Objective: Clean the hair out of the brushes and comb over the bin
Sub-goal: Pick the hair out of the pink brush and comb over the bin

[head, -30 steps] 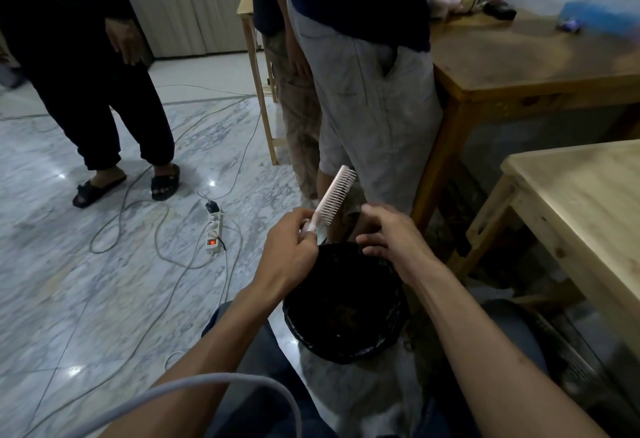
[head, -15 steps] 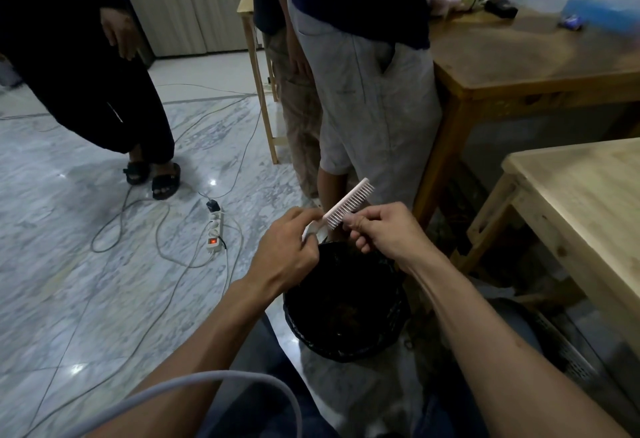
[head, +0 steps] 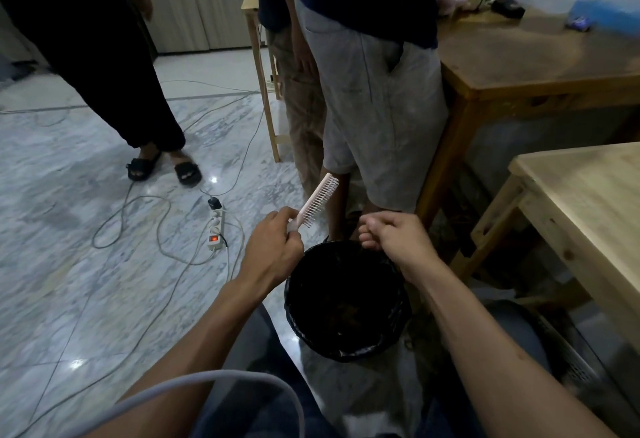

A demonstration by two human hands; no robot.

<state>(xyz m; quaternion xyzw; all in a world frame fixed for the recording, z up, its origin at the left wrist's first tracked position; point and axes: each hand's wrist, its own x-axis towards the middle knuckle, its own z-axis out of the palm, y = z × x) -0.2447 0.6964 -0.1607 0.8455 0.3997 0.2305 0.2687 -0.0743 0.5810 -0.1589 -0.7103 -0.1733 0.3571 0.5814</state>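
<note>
Bin: black-lined bin (head: 346, 347) stands on the floor between the person's knees; dark clumps lie at the bottom, too dim to identify.
Right hand: right hand (head: 394, 238) hovers over the far rim, fingers curled together; whether they pinch anything cannot be told.
Left hand: left hand (head: 275, 247) grips the comb's handle, fingers wrapped.
Comb: pale comb (head: 317, 203) sits just beyond the bin's left rim, long axis slanting up and away to the right, teeth facing right.
Floor: power strip (head: 216, 229) lies beyond.

I see the pale pink comb (head: 317, 202) tilted up and away, teeth facing right, handle end down. Just below it stands the round bin (head: 346, 302), black-lined, dark hair clumped inside.
</note>
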